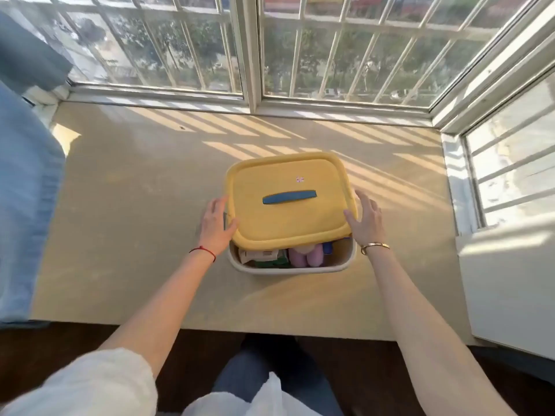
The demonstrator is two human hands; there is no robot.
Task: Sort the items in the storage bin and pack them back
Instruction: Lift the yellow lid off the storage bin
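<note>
Stretching out ahead of both hands, a smooth beige sill [126,205] is seen, striped with slanted sunlight from the barred windows [345,49] beyond the fingertips. A blue curtain [27,190] hangs well out past the left hand [214,226], and a white wall panel [510,289] stands out past the right hand [366,222]. Between the two hands a white plastic storage bin [339,264] with rounded corners is set on the sill. Its matte yellow lid [288,223], a rounded square with a blue bar handle [289,196], is held tilted over the bin: the left edge is gripped with the left thumb on top, and the right edge is clasped with the right thumb on top. Below the lid's near edge, toward the wrists, a pale packet [258,255] and a soft lilac item [306,256] are seen inside the bin.
</note>
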